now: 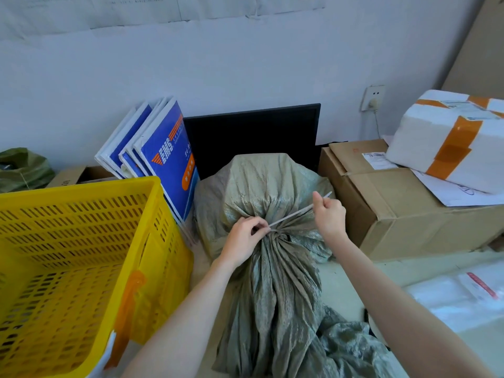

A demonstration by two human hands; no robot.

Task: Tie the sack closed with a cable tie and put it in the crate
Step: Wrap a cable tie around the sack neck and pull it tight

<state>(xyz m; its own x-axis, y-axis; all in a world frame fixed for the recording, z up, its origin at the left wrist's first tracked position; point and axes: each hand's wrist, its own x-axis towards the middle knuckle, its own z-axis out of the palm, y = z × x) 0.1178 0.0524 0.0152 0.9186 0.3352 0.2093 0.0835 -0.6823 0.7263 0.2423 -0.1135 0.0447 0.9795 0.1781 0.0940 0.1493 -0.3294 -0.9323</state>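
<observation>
Head view: furthest left of the fingers stands the yellow crate (76,241), rigid plastic with slotted walls and an open top, holding nothing that shows. Just right of it, the left hand (241,240) pinches the head of the cable tie (293,215) against the gathered neck of the sack (261,192), fingers curled tight together. From those fingertips the tie, a thin pale strip, runs taut up and right to the right hand (328,214), which grips its tail in a closed fist with the thumb raised. To cinch well, I judge the left fingers should brace the head hard against the bunched folds while the right draws the tail straight along its line, not sideways, until the pleats bite. The sack is coarse grey-green woven cloth, bulging round beyond the fingers and loose and crumpled below them. Right of the right hand sits a cardboard box (395,203), flat-sided and matt.
</observation>
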